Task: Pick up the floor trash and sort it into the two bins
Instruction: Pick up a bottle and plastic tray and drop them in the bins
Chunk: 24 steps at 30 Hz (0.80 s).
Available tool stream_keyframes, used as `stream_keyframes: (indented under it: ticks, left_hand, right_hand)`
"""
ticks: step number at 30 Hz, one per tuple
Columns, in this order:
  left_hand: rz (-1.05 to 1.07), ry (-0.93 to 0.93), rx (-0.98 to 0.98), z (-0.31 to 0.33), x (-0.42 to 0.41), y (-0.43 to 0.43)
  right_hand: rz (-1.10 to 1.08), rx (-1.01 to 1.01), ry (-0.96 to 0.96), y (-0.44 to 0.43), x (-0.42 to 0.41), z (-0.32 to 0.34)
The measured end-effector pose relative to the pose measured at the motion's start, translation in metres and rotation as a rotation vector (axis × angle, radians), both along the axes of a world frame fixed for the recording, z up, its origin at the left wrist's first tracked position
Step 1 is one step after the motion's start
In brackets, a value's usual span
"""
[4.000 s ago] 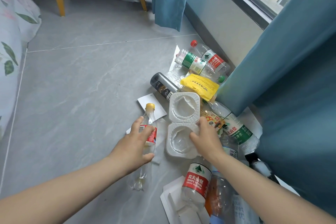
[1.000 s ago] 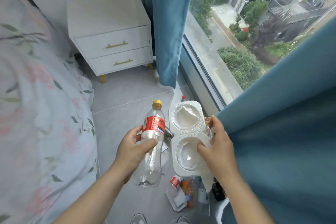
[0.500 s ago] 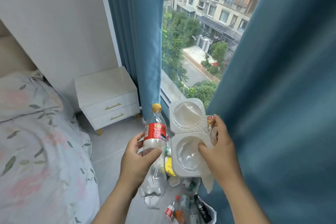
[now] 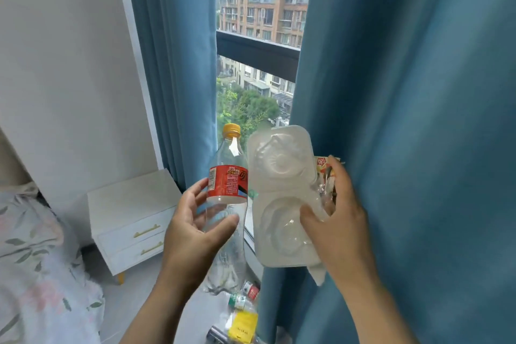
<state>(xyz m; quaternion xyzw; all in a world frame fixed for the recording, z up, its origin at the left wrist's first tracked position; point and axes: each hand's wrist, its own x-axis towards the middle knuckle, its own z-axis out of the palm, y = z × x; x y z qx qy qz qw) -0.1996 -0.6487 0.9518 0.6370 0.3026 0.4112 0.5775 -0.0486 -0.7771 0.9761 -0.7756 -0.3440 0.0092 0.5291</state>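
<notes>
My left hand point(image 4: 192, 234) grips an empty clear bottle point(image 4: 227, 212) with a red label and a yellow cap, held upright at chest height. My right hand point(image 4: 335, 220) holds a white two-cup plastic tray point(image 4: 279, 176) upright, with a small colourful wrapper point(image 4: 325, 167) pinched behind it. Both sit in front of the window gap. Low on the floor between my arms lie more bottles point(image 4: 245, 297) and a yellow packet point(image 4: 243, 325). No bin is in view.
Blue curtains hang at centre point(image 4: 173, 64) and fill the right side point(image 4: 418, 120). A white two-drawer nightstand point(image 4: 131, 218) stands at the left by the wall. A floral bedspread point(image 4: 33, 274) covers the lower left.
Since four seconds ago I lifted the bottle and tray off the floor. The view has tilted upward, from the floor trash to the window and curtains; both grips are unchanged.
</notes>
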Motion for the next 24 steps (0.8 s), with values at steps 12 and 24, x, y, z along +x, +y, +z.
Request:
stream_keyframes:
  ticks: [12, 24]
  left_hand:
    - [-0.146, -0.253, 0.179, 0.067, 0.033, 0.013]
    - [-0.674, -0.396, 0.14, 0.093, 0.087, 0.057]
  right_hand:
    - [-0.148, 0.2, -0.171, -0.007, 0.0, 0.073]
    - [-0.594, 0.276, -0.229, 0.0, -0.044, 0.102]
